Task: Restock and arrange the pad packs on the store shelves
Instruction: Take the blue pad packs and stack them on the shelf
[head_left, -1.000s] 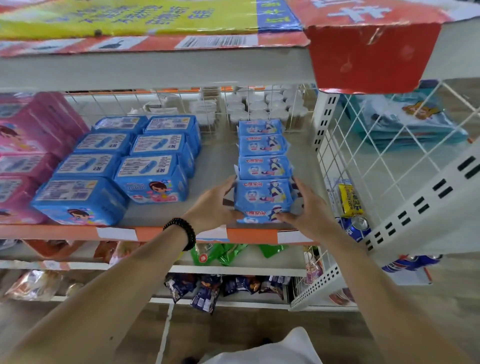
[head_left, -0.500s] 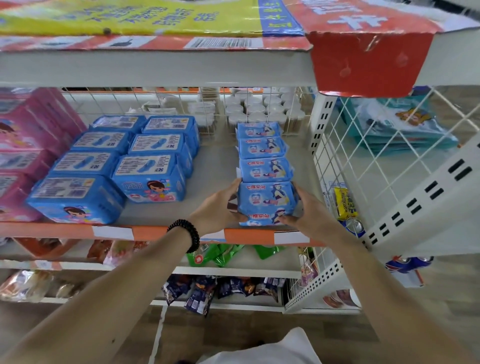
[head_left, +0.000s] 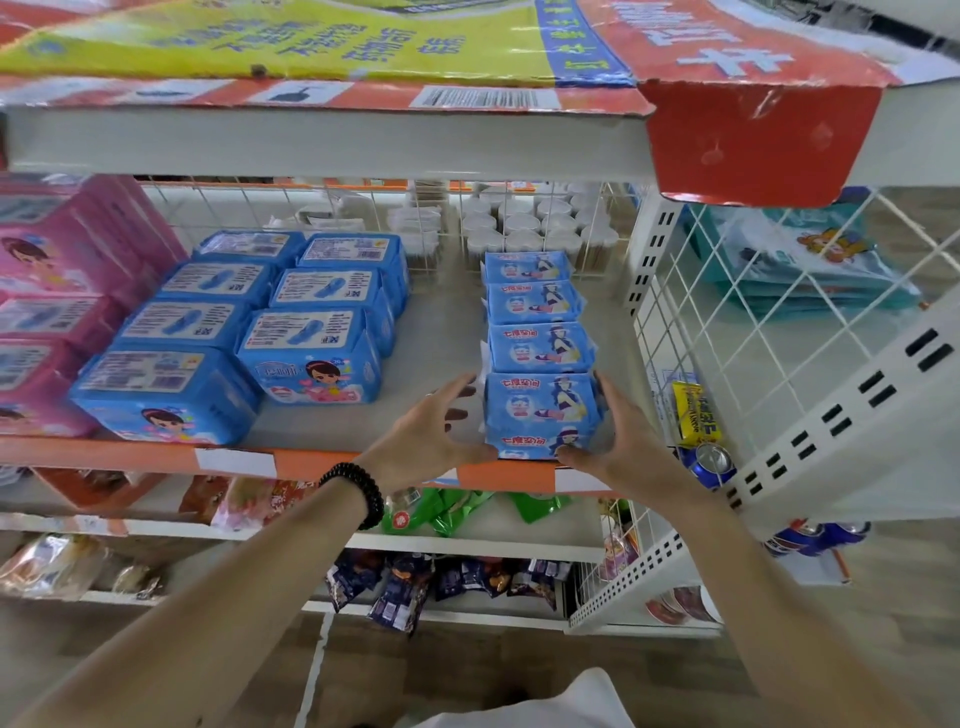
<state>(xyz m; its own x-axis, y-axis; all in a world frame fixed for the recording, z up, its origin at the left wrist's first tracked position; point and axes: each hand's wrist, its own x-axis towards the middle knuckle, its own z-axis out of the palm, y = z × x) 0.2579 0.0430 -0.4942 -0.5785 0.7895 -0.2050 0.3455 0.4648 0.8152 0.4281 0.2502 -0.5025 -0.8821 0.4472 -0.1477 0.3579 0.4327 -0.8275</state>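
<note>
A row of several light-blue pad packs (head_left: 537, 345) runs front to back on the right part of the grey shelf (head_left: 441, 338). The front pack (head_left: 540, 410) sits at the orange shelf edge (head_left: 363, 462). My left hand (head_left: 426, 431), a black bead bracelet on its wrist, is beside the pack's left side. Its fingers are spread and apart from the pack, and its thumb tip touches the lower front corner. My right hand (head_left: 618, 441) lies flat against the pack's right side, thumb at the front bottom.
Two columns of larger blue pad packs (head_left: 311, 358) fill the shelf's left middle, with pink packs (head_left: 52, 270) at far left. A white wire divider (head_left: 727, 322) stands close on the right, cans (head_left: 709, 462) beyond it. An upper shelf (head_left: 311, 140) with a red cardboard flap (head_left: 753, 140) hangs overhead.
The front pack has settled at the shelf edge. My left fingers have spread away from its side, while the right hand stays against it.
</note>
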